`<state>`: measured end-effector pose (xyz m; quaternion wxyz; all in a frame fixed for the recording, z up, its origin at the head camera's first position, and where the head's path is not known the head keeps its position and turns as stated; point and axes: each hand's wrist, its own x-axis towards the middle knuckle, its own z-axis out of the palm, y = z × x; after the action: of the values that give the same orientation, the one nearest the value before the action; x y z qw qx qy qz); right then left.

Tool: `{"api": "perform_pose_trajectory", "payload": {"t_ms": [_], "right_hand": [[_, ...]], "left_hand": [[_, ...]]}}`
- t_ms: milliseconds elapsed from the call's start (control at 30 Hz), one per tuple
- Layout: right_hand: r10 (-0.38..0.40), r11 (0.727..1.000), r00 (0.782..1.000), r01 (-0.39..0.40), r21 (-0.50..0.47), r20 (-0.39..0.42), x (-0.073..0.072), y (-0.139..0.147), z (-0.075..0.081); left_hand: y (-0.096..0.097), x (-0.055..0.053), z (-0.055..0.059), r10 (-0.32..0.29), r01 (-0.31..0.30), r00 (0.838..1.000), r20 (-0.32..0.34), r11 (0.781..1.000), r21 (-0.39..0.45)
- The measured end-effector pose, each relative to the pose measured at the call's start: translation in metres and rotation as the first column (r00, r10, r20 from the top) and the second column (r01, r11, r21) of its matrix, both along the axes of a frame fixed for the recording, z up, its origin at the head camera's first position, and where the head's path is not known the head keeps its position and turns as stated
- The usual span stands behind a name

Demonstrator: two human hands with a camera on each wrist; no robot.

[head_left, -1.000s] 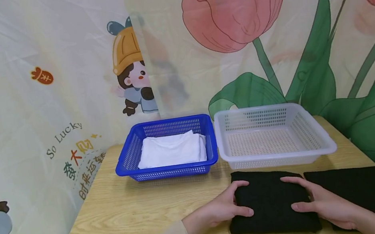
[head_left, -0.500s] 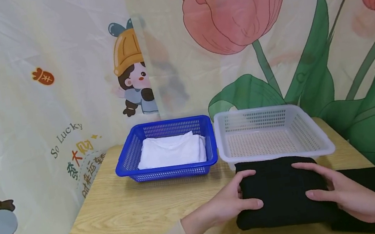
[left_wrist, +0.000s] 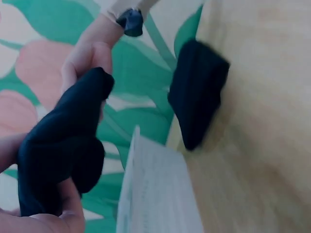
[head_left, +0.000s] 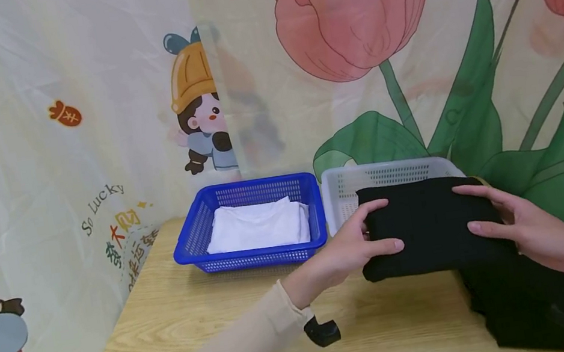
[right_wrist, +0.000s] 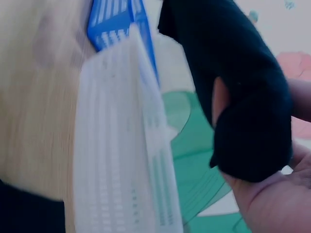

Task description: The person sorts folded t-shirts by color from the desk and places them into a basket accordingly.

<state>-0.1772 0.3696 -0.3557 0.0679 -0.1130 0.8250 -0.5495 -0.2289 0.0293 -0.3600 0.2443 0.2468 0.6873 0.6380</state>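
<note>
A folded black cloth (head_left: pixel 432 226) is held up by both hands, in front of the white basket (head_left: pixel 341 191) and covering much of it in the head view. My left hand (head_left: pixel 347 245) grips its left edge, thumb on the near face. The right hand (head_left: pixel 531 230) grips the opposite edge the same way. Both wrist views show the cloth (left_wrist: pixel 63 141) raised above the basket's rim, fingers tucked under its folds (right_wrist: pixel 252 131). A second folded black cloth (head_left: pixel 530 297) lies on the table below, partly hidden by the right arm.
To the left of the white basket stands a blue basket (head_left: pixel 261 258) with a folded white cloth (head_left: pixel 256 225) in it. The wooden table (head_left: pixel 201 328) meets a printed curtain (head_left: pixel 257 82) behind the baskets.
Both hands have lifted the folded black cloth off the table and carried it up and forward, slightly rightward, to the white basket. The second black cloth has stayed on the table.
</note>
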Motion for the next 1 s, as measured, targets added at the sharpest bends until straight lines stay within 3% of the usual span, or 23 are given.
{"api": "perform_pose_trajectory", "payload": {"t_ms": [200,533,733,1000], "right_hand": [[-0.011,1.000,0.998,0.012,0.019,-0.057,-0.043,0.005,0.000],[0.024,0.983,0.999,-0.018,0.184,-0.033,-0.102,0.018,-0.012],[0.032,0.984,0.999,-0.032,0.177,0.003,-0.127,0.024,-0.035],[0.013,0.978,1.000,-0.015,0.207,0.008,-0.143,0.023,-0.056]], "left_hand": [[0.022,-0.041,-0.005,0.115,-0.120,0.989,-0.095,0.991,-0.058],[0.044,-0.100,-0.023,0.195,-0.202,0.974,-0.119,0.978,-0.058],[0.053,-0.119,-0.042,0.245,-0.250,0.966,-0.086,0.966,-0.063],[0.057,-0.134,-0.061,0.286,-0.293,0.955,-0.080,0.951,-0.101]]}}
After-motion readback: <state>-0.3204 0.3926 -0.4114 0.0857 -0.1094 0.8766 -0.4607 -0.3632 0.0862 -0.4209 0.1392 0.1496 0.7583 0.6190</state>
